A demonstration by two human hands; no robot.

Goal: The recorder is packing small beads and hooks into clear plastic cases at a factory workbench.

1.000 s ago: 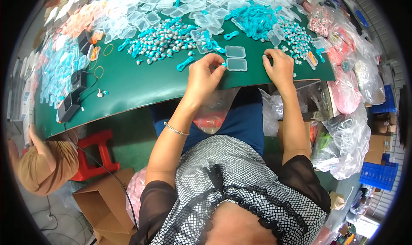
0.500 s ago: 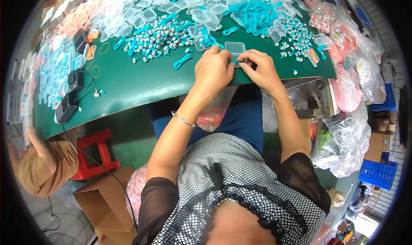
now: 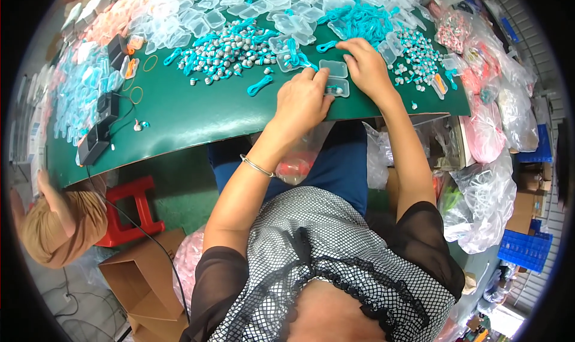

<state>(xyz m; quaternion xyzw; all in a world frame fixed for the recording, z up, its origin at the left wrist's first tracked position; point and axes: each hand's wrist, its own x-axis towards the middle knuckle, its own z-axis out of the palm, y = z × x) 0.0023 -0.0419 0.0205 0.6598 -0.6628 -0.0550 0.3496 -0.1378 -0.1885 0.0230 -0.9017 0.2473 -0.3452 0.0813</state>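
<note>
A small clear plastic box point(image 3: 334, 70) lies on the green table with its lid folded open, and a teal and grey piece point(image 3: 336, 90) is inside. My left hand point(image 3: 301, 99) is at the box's left side, its fingers bent against the edge and its thumb by the near corner. My right hand point(image 3: 368, 71) is to the right of and beyond the box, fingers apart and holding nothing. Its fingertips are close to a tied teal cord bundle point(image 3: 326, 46). Another teal cord bundle point(image 3: 260, 85) lies left of my left hand.
Grey-and-teal beaded pieces point(image 3: 230, 51) are heaped at centre left, with another heap point(image 3: 417, 57) at right. Teal cords point(image 3: 365, 23) and clear boxes point(image 3: 203, 18) cover the far side. Black devices point(image 3: 94, 147) stand at the left edge. Another person point(image 3: 63, 228) is at left, near a red stool point(image 3: 135, 210).
My right hand has left the box and moved away, toward the teal cord bundle, its fingers parting. My left hand stays beside the box, where the teal and grey piece now shows.
</note>
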